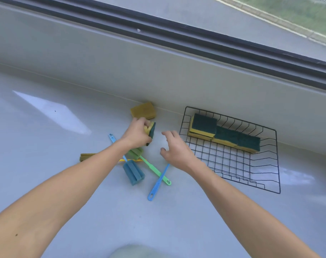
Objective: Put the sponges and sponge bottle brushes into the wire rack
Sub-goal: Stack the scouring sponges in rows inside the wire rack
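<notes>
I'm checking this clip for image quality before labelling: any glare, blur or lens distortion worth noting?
Head view: a bright patch of glare lies on the glossy grey counter at left, a fainter one right of the black wire rack; the wide-angle lens tilts and bows the dark window frame; a pale blurred shape sits at the bottom edge; hands and sponges look reasonably sharp.

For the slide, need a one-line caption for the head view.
Left hand grips a sponge; right hand open beside the wire rack holding sponges.
</notes>
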